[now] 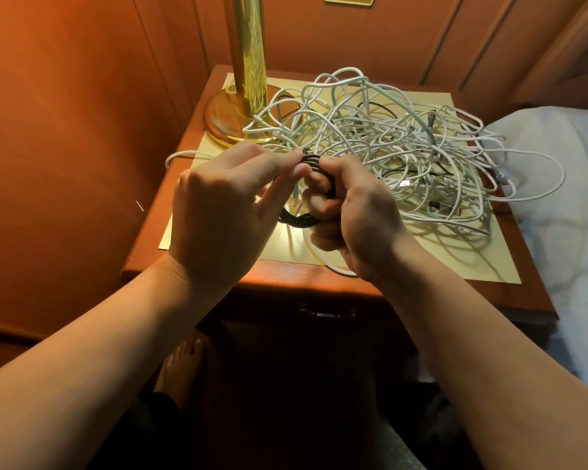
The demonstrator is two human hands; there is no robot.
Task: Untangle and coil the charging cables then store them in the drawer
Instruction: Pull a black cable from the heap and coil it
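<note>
Both forearms are extended toward 12 o'clock, wrists converged. Left hand [223, 212] is held palm-down, thumb and forefinger pinched at its 2 o'clock. Right hand [357, 215] is curled tight, knuckles up.

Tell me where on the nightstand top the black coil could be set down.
Bare room: the near-left corner of the gold mat, bordered by the left hand and the lamp base, and the near-right strip between the tangle of white cables and the nightstand's front edge. The middle and back are crowded with cables. Both hands hold the black coil.
</note>
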